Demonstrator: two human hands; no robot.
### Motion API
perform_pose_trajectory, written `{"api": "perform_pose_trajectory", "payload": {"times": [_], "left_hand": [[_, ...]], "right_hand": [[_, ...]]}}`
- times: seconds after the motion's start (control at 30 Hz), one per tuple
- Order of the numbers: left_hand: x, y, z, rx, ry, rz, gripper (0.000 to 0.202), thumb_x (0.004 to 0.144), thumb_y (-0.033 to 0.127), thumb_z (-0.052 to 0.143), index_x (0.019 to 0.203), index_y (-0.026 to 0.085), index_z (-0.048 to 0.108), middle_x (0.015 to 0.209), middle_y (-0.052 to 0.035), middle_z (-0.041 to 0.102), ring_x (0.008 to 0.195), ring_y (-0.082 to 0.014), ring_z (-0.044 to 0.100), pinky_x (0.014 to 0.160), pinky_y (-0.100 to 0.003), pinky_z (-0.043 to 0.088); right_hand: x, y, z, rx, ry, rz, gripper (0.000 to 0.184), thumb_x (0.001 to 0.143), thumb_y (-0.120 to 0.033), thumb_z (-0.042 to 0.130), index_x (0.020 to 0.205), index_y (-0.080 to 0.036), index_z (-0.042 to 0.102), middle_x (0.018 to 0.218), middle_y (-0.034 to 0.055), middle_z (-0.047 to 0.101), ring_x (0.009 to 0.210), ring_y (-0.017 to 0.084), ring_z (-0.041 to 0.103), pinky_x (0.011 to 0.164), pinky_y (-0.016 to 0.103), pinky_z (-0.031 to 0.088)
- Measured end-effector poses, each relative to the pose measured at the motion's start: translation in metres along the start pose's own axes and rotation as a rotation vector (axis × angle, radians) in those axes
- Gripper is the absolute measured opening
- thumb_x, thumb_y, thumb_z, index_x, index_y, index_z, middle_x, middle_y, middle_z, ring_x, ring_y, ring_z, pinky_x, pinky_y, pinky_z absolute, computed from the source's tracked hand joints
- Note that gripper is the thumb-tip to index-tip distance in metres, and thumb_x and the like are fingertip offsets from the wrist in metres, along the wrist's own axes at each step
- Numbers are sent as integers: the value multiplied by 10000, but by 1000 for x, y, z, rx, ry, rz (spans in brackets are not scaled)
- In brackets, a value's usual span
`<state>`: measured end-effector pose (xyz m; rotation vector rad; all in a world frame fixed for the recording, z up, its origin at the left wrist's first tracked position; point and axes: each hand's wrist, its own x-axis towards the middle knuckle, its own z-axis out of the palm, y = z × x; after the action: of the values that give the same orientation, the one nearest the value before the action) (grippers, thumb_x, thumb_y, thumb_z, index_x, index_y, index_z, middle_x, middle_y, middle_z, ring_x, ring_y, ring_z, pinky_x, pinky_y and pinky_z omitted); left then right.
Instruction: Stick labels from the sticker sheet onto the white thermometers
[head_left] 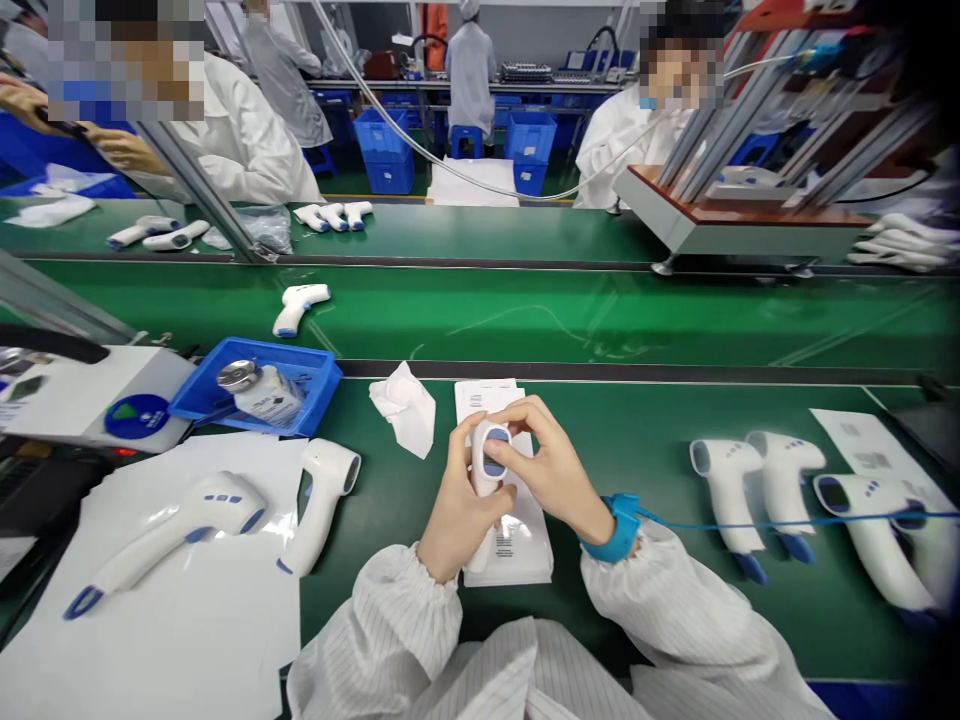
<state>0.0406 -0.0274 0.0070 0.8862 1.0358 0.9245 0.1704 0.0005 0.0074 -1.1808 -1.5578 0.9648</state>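
Green anti-static bench mat (645,440), bearing: white plastic pistol-shaped thermometers (726,490) lying in a row at right; crumpled white tissue (405,408) near centre; shallow blue plastic tray (262,350) at left; flat white paper sheets (150,650) just below it.

An infrared thermometer (486,465) stands between the left hand (461,500) and the right hand (551,465), above a stack of leaflets (510,555) on the bench mat (637,440). Just ahead and to the left of the hands lies a crumpled tissue (405,408). Further left, a tray (319,372) holds a bottle (266,395). Nearer the left hand, a large sheet (150,640) carries two thermometers (322,505). Right of the right hand lie three thermometers (784,485), with a printed sheet (862,445) behind them. Ahead of the hands, a single thermometer (296,305) lies on a second belt (600,315).
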Motion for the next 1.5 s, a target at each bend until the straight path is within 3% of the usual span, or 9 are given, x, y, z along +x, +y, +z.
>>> {"api": "perform_pose_trajectory", "payload": {"times": [0.17,0.27,0.37,0.67,0.9,1.03,1.13,1.27,1.5], "left_hand": [[2,-2,7,-131,154,42,744,742,136,649,1388,338,340,896,22,612,564,-92,559,548,-216,483],[10,2,10,-263,331,125,706,816,212,614,1427,393,312,1074,3,627,1006,-174,618,882,-290,487],[15,6,13,-220,203,25,725,868,287,580,1475,440,212,1343,-14,543,1302,-230,457,1086,-410,338],[13,-6,7,193,16,-131,471,846,470,590,1297,338,549,1401,-50,522,1385,-292,341,1143,-464,201],[20,-24,-24,106,222,-51,454,738,447,663,1122,207,634,1059,-83,679,1180,-304,541,998,-392,395],[21,-31,-18,110,208,-38,552,802,425,643,1299,243,485,1145,-76,618,1179,-268,529,1024,-415,381],[18,-36,0,168,70,-2,663,840,402,625,1424,282,335,1202,-85,565,1213,-240,503,1060,-420,361],[16,-39,22,74,-84,30,954,789,329,709,1510,335,85,1267,-104,527,1178,-233,550,1026,-424,424],[10,-29,3,79,263,214,783,860,338,598,1503,392,155,1511,-106,310,952,-206,654,644,-291,592]], "right_hand": [[-7,3,6,136,189,59,158,934,-342,501,849,-213,534,837,2,547,784,140,553,739,285,451],[-25,7,8,76,-98,219,269,843,-409,625,983,-225,486,879,0,591,777,157,588,672,273,457],[-22,17,6,-177,-320,319,372,821,-369,639,1109,-222,455,901,15,627,753,196,617,594,273,436],[107,62,-69,-783,49,277,547,852,-357,632,1296,-98,448,1359,209,440,1228,306,499,981,418,434],[-45,76,-126,-1062,394,389,538,847,-250,584,1312,-20,438,1370,301,408,1312,403,369,1034,537,356],[-129,87,-151,-1217,607,825,556,867,-342,520,1275,30,452,1134,317,560,1099,446,546,826,520,469],[-137,78,-133,-870,547,890,511,909,-435,414,1258,-67,470,1008,207,638,909,361,637,745,459,495],[-112,40,-57,-258,297,544,476,894,-471,476,1275,-187,456,1156,115,620,992,263,615,847,384,493],[-124,-2,27,749,-355,786,738,698,-463,775,1313,-279,412,1178,77,561,765,154,662,717,327,522]]}}
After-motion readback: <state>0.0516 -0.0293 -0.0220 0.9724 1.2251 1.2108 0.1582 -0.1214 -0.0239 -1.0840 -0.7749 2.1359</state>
